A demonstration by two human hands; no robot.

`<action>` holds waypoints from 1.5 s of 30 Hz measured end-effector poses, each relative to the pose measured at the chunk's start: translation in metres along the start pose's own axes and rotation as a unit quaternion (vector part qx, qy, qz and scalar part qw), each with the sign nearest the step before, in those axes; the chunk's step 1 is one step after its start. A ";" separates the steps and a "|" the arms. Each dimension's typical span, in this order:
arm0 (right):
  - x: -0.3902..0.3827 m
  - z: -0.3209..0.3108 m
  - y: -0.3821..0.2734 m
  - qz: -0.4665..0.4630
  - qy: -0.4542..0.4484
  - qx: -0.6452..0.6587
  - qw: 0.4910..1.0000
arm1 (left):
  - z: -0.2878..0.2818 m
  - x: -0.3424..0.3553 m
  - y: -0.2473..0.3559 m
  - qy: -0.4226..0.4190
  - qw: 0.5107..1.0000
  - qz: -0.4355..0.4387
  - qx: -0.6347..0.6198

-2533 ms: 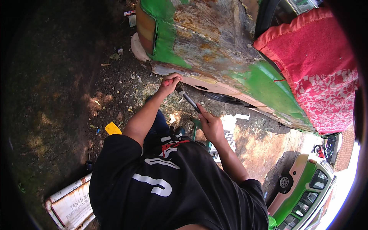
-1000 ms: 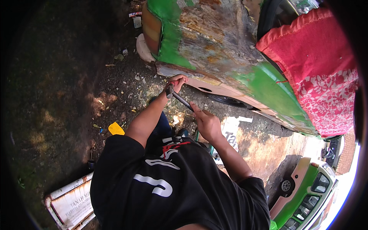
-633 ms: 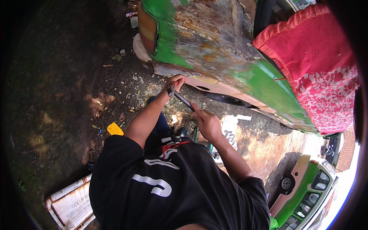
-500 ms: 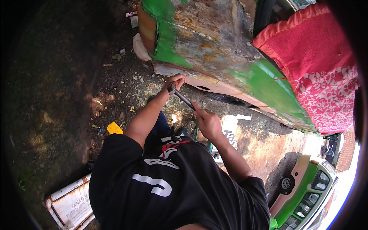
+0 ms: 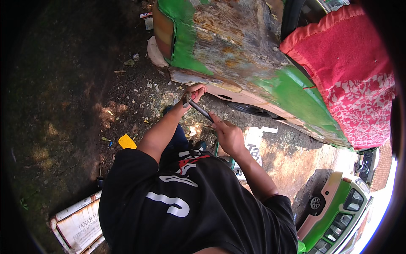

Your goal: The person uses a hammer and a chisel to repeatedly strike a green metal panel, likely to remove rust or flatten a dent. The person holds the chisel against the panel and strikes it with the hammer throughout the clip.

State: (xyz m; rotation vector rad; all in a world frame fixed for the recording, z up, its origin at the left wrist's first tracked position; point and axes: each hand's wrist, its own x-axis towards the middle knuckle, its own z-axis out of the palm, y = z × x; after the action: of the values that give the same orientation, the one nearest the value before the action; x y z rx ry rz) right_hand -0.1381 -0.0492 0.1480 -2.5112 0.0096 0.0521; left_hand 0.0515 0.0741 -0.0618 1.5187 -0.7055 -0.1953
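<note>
Both hands grip one dark metal tool (image 5: 198, 109): my left hand (image 5: 195, 92) clenches its head against the rusty green car panel's (image 5: 237, 46) lower edge, my right hand (image 5: 228, 134) grasps the handle above open gravel ground (image 5: 84, 106)

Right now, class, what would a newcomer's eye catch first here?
The rusty green car body panel fills the upper middle, with a red flowered cloth draped at its right. Below it, the left hand and right hand grip a dark metal tool against the panel's lower edge.
</note>
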 end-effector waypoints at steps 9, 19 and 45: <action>-0.002 -0.006 -0.006 -0.077 0.023 -0.002 0.997 | -0.002 -0.003 0.011 0.023 1.000 0.006 -0.004; -0.001 -0.005 -0.002 -0.070 0.018 -0.005 0.997 | 0.000 -0.002 -0.001 0.019 0.999 0.031 -0.023; -0.007 0.001 0.007 -0.071 0.020 -0.030 0.997 | -0.001 0.000 0.007 0.021 1.000 0.001 0.018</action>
State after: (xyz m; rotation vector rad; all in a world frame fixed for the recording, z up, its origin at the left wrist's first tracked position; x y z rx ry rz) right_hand -0.1454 -0.0541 0.1429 -2.5645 -0.1553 -0.0559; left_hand 0.0496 0.0757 -0.0547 1.5521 -0.6794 -0.1493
